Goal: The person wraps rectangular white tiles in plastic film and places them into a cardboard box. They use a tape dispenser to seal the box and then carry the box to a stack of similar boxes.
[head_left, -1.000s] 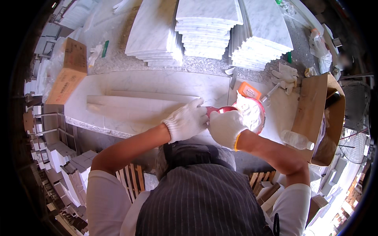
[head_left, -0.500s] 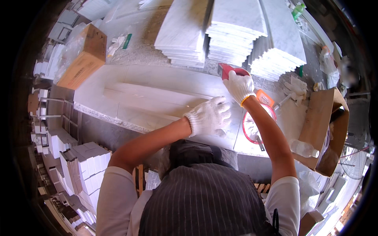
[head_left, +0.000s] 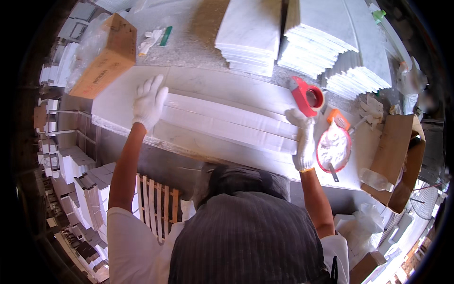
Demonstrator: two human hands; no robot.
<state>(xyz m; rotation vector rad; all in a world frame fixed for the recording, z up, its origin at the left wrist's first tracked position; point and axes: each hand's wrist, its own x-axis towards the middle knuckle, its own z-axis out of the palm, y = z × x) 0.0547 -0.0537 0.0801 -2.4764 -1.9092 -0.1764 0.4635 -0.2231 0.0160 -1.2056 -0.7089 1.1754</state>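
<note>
This is looking like a stone or tile workshop: stacks of grey-veined slabs point(head_left: 248, 31) are standing at the back of a gritty, dust-coated bench point(head_left: 196, 54), with long white strips point(head_left: 231, 123) lying along its front. A red tape dispenser point(head_left: 301, 98) is sitting by the slabs, white paste point(head_left: 335, 141) is filling a round tub, and spare work gloves point(head_left: 371, 110) are lying around. Below, a slatted wooden pallet point(head_left: 152, 206) is showing, piled white blocks point(head_left: 98, 201) are crowding the left, and something, probably a caged fan point(head_left: 423, 199), is blurring at the right.
</note>
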